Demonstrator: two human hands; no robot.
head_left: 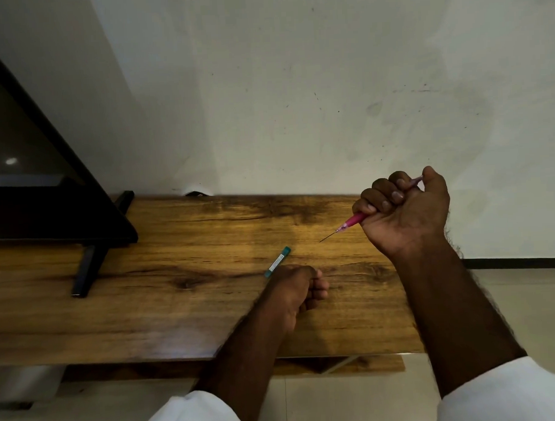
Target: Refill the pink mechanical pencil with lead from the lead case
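While the right hand (406, 211) is clamped in a fist round the pink mechanical pencil (354, 220), a thin lead (328, 236) stands well out of the tip. I judge the step in hand to be feeding or checking the lead from the push end.

Right hand: the thumb (432, 175) sits over the pencil's rear end and the fingers wrap the barrel. The pencil is held up off the bench (178, 310), above its far right part.

Left hand (297, 287): it rests on the bench with fingers curled under and palm hidden, so I cannot tell whether it holds anything. The two hands are well apart.

Lead case (277, 261): it lies flat on the bench just beside the left knuckles. Contact cannot be resolved.

Handling note: this much exposed lead probably snaps under any side load.
- Keep the tip clear of the bench.
- Press with the thumb along the barrel only.
- If the lead must go back in, push it straight, never at an angle.

Orientation:
- The pencil's long axis runs diagonally, tip low and to the left, rear end higher and to the right, toward the wall.
- The lead case lies on a similar diagonal, near end by the left hand, teal far end pointing away and to the right.
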